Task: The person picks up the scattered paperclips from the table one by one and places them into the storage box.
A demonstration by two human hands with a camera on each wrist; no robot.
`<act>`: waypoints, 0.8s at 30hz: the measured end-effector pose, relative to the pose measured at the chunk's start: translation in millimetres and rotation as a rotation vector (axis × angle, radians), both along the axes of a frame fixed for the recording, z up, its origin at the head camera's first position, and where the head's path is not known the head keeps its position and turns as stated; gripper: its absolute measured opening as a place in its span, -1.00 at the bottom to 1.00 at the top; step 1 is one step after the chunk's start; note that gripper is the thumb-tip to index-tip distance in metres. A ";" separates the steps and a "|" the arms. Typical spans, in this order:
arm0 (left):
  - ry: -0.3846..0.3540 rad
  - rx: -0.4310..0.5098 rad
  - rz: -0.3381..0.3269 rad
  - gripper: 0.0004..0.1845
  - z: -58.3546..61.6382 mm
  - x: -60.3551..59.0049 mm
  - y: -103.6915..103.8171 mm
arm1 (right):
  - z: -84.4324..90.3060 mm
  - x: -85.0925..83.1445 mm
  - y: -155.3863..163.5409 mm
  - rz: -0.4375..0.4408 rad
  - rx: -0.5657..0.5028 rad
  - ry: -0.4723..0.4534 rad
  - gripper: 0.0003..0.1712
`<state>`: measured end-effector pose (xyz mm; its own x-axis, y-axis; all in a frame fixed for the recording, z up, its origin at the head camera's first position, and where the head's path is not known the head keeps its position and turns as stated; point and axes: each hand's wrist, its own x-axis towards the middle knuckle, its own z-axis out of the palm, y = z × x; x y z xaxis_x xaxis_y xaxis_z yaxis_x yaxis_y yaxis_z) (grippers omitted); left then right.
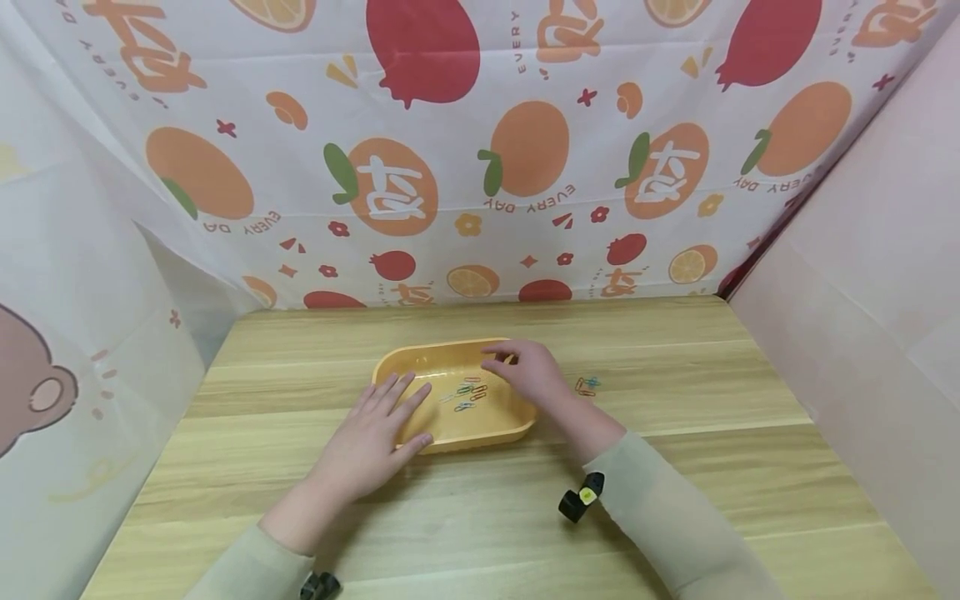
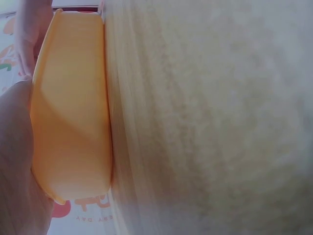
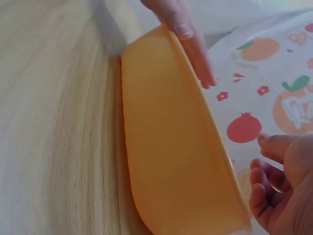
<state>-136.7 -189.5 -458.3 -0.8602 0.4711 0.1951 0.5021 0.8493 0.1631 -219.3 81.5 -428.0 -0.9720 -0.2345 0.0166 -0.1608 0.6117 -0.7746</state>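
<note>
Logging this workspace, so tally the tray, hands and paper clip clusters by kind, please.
Tray: 1
Hands: 2
Paper clip clusters: 2, one in the tray, one on the table
Total: 5
Clips within each are too small to count.

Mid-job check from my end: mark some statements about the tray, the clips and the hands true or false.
1. Some paper clips lie inside the yellow tray. True.
2. Every clip is inside it. False: a few loose clips lie on the table, to the tray's right.
3. The left hand and right hand are at opposite ends of the tray. True.
4. The left hand is clenched in a fist. False: its fingers are spread.
5. The tray is upside down. False: it stands open side up.
</note>
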 end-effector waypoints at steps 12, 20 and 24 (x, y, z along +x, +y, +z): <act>0.006 0.001 0.003 -0.20 -3.2 -0.7 0.1 | -13.1 -0.3 51.7 -0.176 -0.220 -0.019 -0.66; -0.005 -0.005 0.010 -0.20 -0.9 0.4 0.1 | -28.8 5.1 92.1 -0.180 -0.213 -0.041 -0.58; -0.004 -0.010 0.011 -0.21 -1.3 1.2 0.4 | -36.7 9.9 114.0 -0.180 -0.199 -0.056 -0.55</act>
<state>-135.5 -189.0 -459.6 -0.8662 0.4635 0.1868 0.4921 0.8563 0.1569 -209.4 195.5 -464.8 -0.9984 -0.0556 -0.0094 -0.0174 0.4611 -0.8872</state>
